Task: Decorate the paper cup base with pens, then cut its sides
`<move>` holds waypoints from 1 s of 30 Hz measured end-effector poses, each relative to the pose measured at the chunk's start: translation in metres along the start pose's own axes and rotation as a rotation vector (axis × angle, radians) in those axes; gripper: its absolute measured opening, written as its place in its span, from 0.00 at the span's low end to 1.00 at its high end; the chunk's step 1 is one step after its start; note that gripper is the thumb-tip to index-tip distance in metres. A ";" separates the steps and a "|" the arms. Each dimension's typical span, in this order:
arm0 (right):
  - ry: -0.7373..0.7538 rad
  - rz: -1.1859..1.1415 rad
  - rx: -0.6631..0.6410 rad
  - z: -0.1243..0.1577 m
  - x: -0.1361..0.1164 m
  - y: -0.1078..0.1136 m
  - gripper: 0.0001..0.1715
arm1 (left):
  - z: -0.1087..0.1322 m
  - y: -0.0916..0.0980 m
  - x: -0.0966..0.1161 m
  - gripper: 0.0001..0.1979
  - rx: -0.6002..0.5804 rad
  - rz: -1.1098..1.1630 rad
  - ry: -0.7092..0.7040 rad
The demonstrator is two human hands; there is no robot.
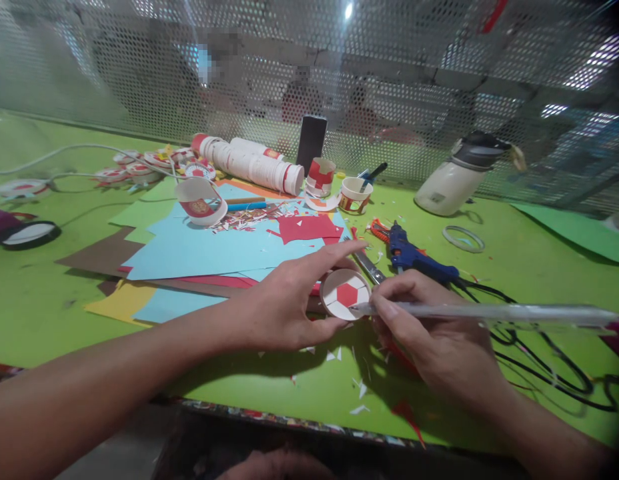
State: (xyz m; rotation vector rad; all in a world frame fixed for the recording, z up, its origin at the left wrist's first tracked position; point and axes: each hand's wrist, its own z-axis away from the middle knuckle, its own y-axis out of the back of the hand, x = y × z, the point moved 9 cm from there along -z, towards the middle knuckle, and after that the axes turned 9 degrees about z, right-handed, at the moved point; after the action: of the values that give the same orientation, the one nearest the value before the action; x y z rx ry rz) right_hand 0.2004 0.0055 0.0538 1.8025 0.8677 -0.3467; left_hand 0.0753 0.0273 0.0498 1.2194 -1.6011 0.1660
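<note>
My left hand (289, 300) grips a small paper cup (344, 295) lying on its side, its round bottom showing a red and white football pattern. Thumb and fingers wrap round the cup's wall. My right hand (429, 333) pinches a long clear glue stick (489, 312) like a pen, its tip touching the cup's bottom edge. Both hands rest over the green table (64, 300) near its front edge.
Sheets of blue, red, brown and yellow paper (204, 250) lie spread to the left. A blue glue gun (414, 257) with black cable, scissors (368, 265), a stack of paper cups (249, 163), more cups (354, 195), a white bottle (454, 177) and a tape ring (463, 238) stand behind. Perforated mesh closes the back.
</note>
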 end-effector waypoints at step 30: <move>-0.118 -0.057 -0.042 0.001 0.007 -0.005 0.10 | 0.001 0.001 0.000 0.37 0.001 0.028 -0.007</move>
State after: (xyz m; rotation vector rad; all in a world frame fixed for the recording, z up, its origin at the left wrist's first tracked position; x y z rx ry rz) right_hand 0.2019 0.0084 0.0462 1.7037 0.8388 -0.4634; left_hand 0.0741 0.0275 0.0498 1.2001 -1.6253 0.1810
